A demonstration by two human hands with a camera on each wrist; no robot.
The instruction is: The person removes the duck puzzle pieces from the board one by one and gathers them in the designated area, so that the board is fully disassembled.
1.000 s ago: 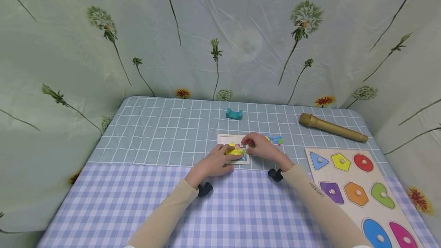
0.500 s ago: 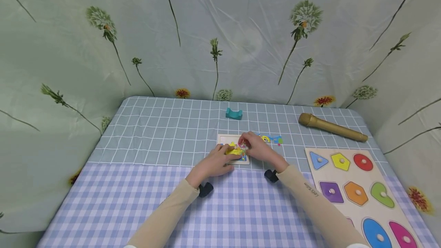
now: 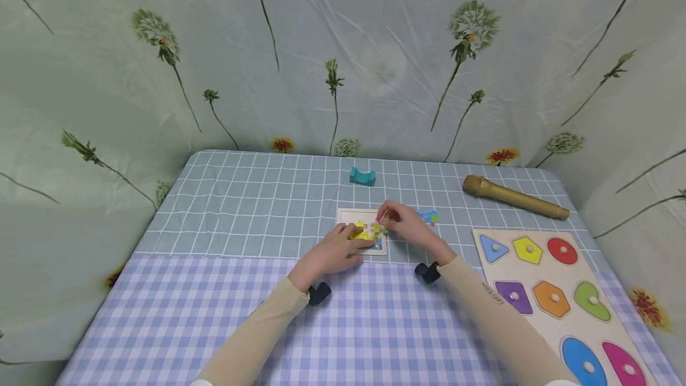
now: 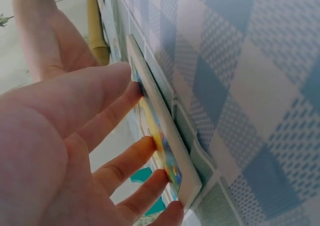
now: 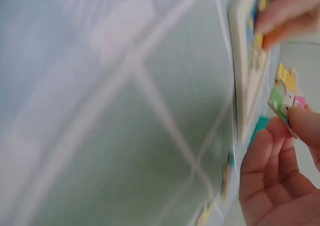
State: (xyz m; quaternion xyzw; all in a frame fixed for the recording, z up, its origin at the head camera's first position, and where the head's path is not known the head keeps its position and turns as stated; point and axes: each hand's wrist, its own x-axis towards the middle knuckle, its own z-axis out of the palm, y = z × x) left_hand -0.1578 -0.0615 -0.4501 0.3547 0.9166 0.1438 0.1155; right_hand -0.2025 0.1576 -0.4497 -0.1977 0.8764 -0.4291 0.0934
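Note:
My left hand [image 3: 332, 252] lies with fingers extended over a small wooden jigsaw puzzle board [image 3: 349, 217]. In the left wrist view, the fingertips of the spread left hand [image 4: 75, 156] rest on the colourful pieces inside the pale frame. Just above the board's right side, my right hand [image 3: 409, 226] pinches a puzzle piece [image 5: 280, 101] between thumb and fingers. That piece is tilted, printed green, pink and yellow, and apart from the board in the right wrist view. Loose puzzle pieces [image 3: 430, 217] lie right of the board, partly hidden behind the right hand.
A teal curved block [image 3: 362, 178] stands behind the puzzle. Farther right lies a gold microphone [image 3: 514, 197]. The large wooden shape board [image 3: 522, 272] with knobbed pieces fills the right side, partly under the right forearm. Grey grid cloth meets blue checked cloth [image 3: 375, 326] near the hands.
My right hand first moved left over the puzzle board, then back slightly right and up, now with a piece showing in its fingers. The left hand has stayed on the board.

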